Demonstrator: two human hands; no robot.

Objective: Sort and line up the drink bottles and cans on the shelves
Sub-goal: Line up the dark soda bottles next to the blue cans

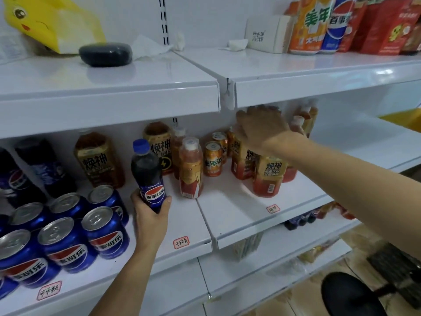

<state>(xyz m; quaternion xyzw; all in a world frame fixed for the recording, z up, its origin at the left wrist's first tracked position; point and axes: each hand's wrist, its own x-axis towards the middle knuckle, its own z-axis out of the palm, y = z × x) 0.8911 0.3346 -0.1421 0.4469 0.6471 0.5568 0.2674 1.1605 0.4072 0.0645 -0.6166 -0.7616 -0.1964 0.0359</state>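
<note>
1. Blue cola cans (68,236) crowd the near edge of the middle shelf (227,210) at about eight o'clock, standing upright in loose rows with their silver tops showing.
2. Just to their right, at six o'clock, the left hand (151,215) grips a dark cola bottle (148,172) with a blue cap — fingers and thumb curled round its lower part, bottle upright at the shelf's front.
3. Behind the cans, at nine o'clock, more dark cola bottles (20,174) stand against the back panel.
4. At the middle of the shelf stand gold-labelled energy drink bottles (98,160), and beside the held bottle an orange-red bottle with a white cap (191,169).
5. A few small orange soda cans (213,161) sit near the back, at roughly twelve o'clock from that bottle.
6. The right hand (262,128) reaches in at two o'clock, under the upper shelf (296,71), over a cluster of gold and red bottles (268,176); its back faces me, the fingertips are hidden, and I cannot tell whether it holds anything.
7. On the upper shelf — at eleven o'clock — lie a yellow box (52,21) and a dark rounded case (106,53); at one o'clock stand a white carton (268,34), a large orange soda bottle (312,26) and red packets (382,26).
8. Handwritten price tags (181,242) dot the middle shelf's front lip.
9. A black stool (350,295) stands on the floor at four o'clock.
</note>
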